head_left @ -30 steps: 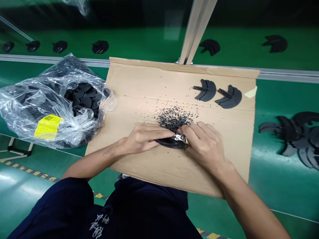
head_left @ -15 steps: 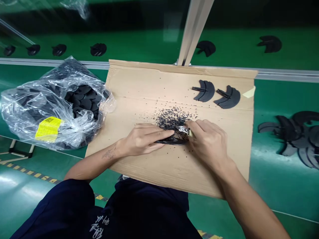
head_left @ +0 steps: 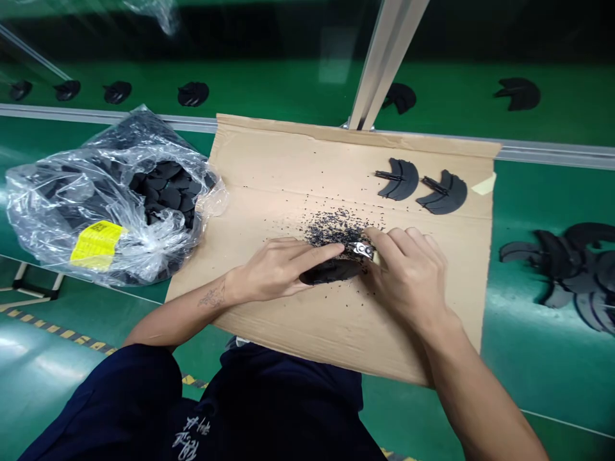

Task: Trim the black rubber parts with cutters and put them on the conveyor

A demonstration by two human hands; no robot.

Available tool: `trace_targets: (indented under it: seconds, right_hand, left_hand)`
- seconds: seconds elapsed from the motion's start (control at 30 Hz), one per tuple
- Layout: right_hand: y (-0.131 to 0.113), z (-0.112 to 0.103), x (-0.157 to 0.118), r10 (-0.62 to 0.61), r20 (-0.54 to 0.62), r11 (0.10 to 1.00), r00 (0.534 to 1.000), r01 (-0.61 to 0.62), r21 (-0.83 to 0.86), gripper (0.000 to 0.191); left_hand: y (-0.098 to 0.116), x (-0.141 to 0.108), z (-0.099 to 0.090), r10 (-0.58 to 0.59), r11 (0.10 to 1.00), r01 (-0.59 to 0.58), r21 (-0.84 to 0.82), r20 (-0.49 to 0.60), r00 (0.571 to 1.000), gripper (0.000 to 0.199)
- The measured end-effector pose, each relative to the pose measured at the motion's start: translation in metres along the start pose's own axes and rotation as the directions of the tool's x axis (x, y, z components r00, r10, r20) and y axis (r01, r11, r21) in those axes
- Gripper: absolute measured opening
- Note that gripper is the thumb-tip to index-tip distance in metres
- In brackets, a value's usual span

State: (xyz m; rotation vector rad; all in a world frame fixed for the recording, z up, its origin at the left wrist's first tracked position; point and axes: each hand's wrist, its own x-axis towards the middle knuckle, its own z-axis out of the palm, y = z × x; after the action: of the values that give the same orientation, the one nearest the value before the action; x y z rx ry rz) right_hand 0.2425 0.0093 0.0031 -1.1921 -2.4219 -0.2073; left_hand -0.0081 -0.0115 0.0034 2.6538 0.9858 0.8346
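Black rubber crescent (head_left: 331, 271), one, flat on cardboard sheet (head_left: 269, 192) among black crumbs (head_left: 336, 227), under left hand (head_left: 273, 269), fingers together on it. Right hand (head_left: 408, 282), fingers closed, clamped on small steel cutter (head_left: 361, 250) at the crescent's edge. Two similar crescents (head_left: 401, 179) further along the sheet.

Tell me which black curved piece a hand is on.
The piece under the left hand; the two others lie untouched near the far edge.

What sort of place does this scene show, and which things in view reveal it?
Probably a factory line: a green conveyor belt carrying black moulded parts, and a plastic bag of more parts.
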Motion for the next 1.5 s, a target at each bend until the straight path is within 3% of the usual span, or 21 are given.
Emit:
trace_targets:
  seconds: [0.1, 0.17, 0.23, 0.3, 0.4, 0.5, 0.63, 0.73, 0.8, 0.9, 0.97, 1.07, 1.17, 1.3, 1.37, 1.43, 1.5]
  right_hand:
    - [0.006, -0.002, 0.000, 0.022, 0.066, 0.971, 0.998, -0.037, 0.238, 0.023]
    - [0.007, -0.004, 0.001, -0.038, 0.113, 0.892, 0.993, -0.017, 0.452, 0.020]
    - [0.005, -0.005, 0.002, -0.105, 0.082, 0.816, 0.991, 0.039, 0.576, 0.015]
    - [0.003, -0.007, 0.002, -0.124, 0.016, 0.805, 0.992, 0.092, 0.586, 0.010]
    - [0.002, -0.008, 0.000, -0.134, -0.070, 0.853, 0.989, 0.151, 0.500, 0.013]
    - [0.004, -0.009, -0.001, -0.126, -0.160, 0.879, 0.979, 0.185, 0.439, 0.017]
    - [0.009, -0.009, -0.003, -0.052, -0.205, 0.908, 0.977, 0.131, 0.398, 0.034]
    - [0.013, -0.007, -0.006, -0.002, -0.201, 0.931, 0.980, 0.075, 0.356, 0.034]
    - [0.013, -0.005, -0.008, 0.012, -0.197, 0.941, 0.980, 0.055, 0.333, 0.031]
    - [0.009, -0.004, -0.013, 0.014, -0.169, 0.944, 0.986, 0.043, 0.328, 0.030]
    - [0.005, -0.004, -0.015, 0.004, -0.125, 0.944, 0.992, 0.037, 0.329, 0.028]
    - [0.000, -0.004, -0.019, 0.004, -0.070, 0.953, 0.998, 0.017, 0.303, 0.029]
    - [0.000, -0.004, -0.022, 0.007, -0.045, 0.960, 0.999, 0.006, 0.279, 0.032]
    - [0.004, -0.002, -0.022, 0.023, -0.035, 0.958, 0.999, -0.012, 0.285, 0.034]
    - [0.006, -0.001, -0.021, 0.027, -0.023, 0.957, 0.999, -0.019, 0.289, 0.032]
    - [0.008, 0.000, -0.019, 0.021, -0.021, 0.955, 1.000, -0.014, 0.296, 0.027]
    - [0.009, 0.000, -0.018, 0.007, -0.027, 0.951, 1.000, 0.002, 0.310, 0.026]
  left_hand:
    - [-0.002, -0.002, 0.001, -0.007, 1.000, 0.007, 0.002, 0.002, 1.000, 0.052]
    - [-0.002, -0.003, 0.001, -0.018, 1.000, 0.018, -0.005, 0.002, 1.000, 0.047]
    - [-0.003, -0.001, 0.000, -0.035, 0.998, 0.035, -0.061, 0.009, 0.999, 0.042]
    - [-0.003, 0.002, -0.003, -0.055, 0.976, 0.060, -0.208, 0.032, 0.998, 0.041]
    - [-0.003, 0.012, -0.010, -0.088, 0.871, 0.137, -0.472, 0.126, 0.988, 0.053]
    - [-0.006, 0.026, -0.023, -0.096, 0.827, 0.201, -0.525, 0.220, 0.971, 0.044]
    - [-0.030, 0.054, -0.058, 0.004, 0.923, 0.076, -0.377, 0.206, 0.979, 0.019]
    - [-0.082, 0.088, -0.081, -0.036, 0.998, 0.040, -0.054, 0.077, 0.996, 0.018]
    - [-0.127, 0.113, -0.085, -0.166, 0.974, 0.164, 0.155, 0.000, 0.986, 0.022]
    - [-0.189, 0.144, -0.074, -0.449, 0.843, 0.441, 0.307, -0.050, 0.892, 0.023]
    - [-0.216, 0.158, -0.063, -0.515, 0.807, 0.497, 0.319, -0.031, 0.857, 0.020]
    - [-0.235, 0.179, -0.047, -0.529, 0.808, 0.505, 0.304, -0.003, 0.848, 0.013]
    - [-0.237, 0.211, -0.017, -0.501, 0.841, 0.482, 0.246, 0.018, 0.865, 0.022]
    - [-0.226, 0.253, 0.046, -0.424, 0.905, 0.414, 0.095, 0.151, 0.893, 0.036]
    - [-0.219, 0.264, 0.067, -0.403, 0.915, 0.402, 0.047, 0.177, 0.898, 0.037]
    - [-0.215, 0.264, 0.069, -0.407, 0.913, 0.408, 0.031, 0.148, 0.901, 0.031]
    - [-0.212, 0.252, 0.049, -0.430, 0.903, 0.428, 0.046, 0.082, 0.899, 0.026]
